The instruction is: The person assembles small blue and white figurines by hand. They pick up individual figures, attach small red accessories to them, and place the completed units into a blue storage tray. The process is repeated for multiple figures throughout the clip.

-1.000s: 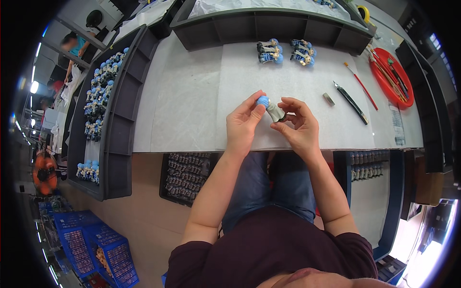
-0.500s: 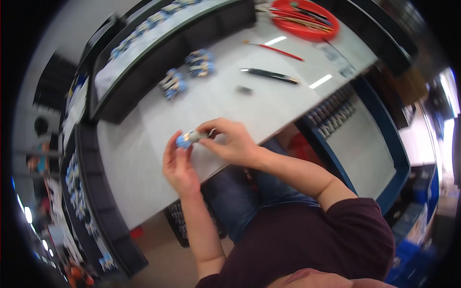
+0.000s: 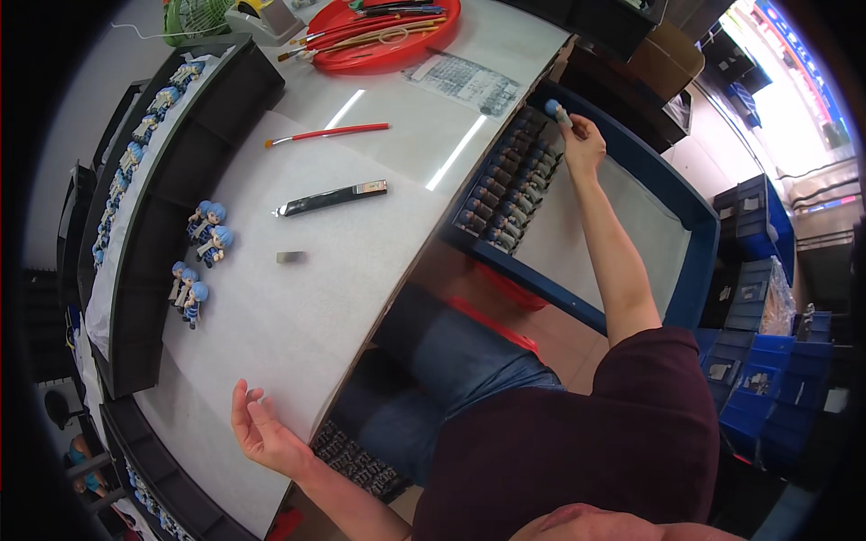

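Observation:
My right hand (image 3: 585, 146) is closed on a small blue-haired figurine (image 3: 554, 110), holding it over the far left corner of a blue-rimmed tray (image 3: 622, 160). Rows of similar small figurines (image 3: 514, 194), dark and grey, stand along the tray's left side. Above the near part of the white table (image 3: 352, 261), my left hand (image 3: 271, 440) is raised with thumb and forefinger apart; its other fingers are partly hidden. Two clusters of blue-haired figurines, one (image 3: 210, 233) farther off and one (image 3: 188, 294) nearer, sit on the table's left side.
A red paintbrush (image 3: 329, 132), a black pen-like tool (image 3: 332, 197) and a small grey block (image 3: 290, 257) lie on the table. Farther back is a red dish (image 3: 361, 59) of brushes. Dark bins (image 3: 171, 216) with more figurines line the left; blue crates (image 3: 762, 379) stand at right.
My right hand has left my left hand and swung right to the tray with the figurine. My left hand has come away from the figurine, and the view has turned right.

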{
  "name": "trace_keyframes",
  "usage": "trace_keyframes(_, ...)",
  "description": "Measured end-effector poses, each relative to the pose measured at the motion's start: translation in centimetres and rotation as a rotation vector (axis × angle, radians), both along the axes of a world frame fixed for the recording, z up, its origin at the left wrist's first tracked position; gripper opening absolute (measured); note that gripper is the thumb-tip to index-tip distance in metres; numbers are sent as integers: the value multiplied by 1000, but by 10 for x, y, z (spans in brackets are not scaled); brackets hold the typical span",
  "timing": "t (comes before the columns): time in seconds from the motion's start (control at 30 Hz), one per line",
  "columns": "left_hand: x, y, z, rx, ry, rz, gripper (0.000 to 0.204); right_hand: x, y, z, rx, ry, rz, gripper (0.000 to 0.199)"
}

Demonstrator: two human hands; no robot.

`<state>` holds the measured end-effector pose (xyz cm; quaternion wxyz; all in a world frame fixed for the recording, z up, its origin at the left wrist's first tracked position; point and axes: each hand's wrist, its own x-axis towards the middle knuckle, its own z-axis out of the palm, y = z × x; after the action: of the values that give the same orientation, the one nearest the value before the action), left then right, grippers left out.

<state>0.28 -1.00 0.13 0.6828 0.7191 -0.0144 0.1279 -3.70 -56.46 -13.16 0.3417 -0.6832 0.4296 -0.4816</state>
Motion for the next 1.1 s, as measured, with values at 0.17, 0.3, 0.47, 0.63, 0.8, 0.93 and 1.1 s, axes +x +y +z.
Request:
trace_keyframes(0.17, 2, 4, -4, -10, 5, -3, 23, -19, -69, -92, 63, 421, -121, 24)
trace_keyframes(0.3, 4, 5, -6, 0, 6, 6, 23, -10, -93, -120, 103, 413, -113, 25)
trace_keyframes(0.47, 4, 3, -5, 10, 13, 2, 25, 4, -98, -135, 143, 402, -47, 25)
trace_keyframes(0.63, 6, 3, -5, 15, 12, 9, 22, 4, -103, -135, 167, 469, 10, 27)
trace_keyframes(0.8, 4, 3, -6, -7, 14, 19, 21, -6, -71, -96, 15, 455, 46, 23)
trace_keyframes(0.93, 4, 6, -7, 8, 2, -6, 22, -21, -11, -68, 39, 340, 327, 18)
trace_keyframes(1.1, 5, -1, -5, 10, 18, 26, 20, -60, 78, -60, 23, 532, 810, 22)
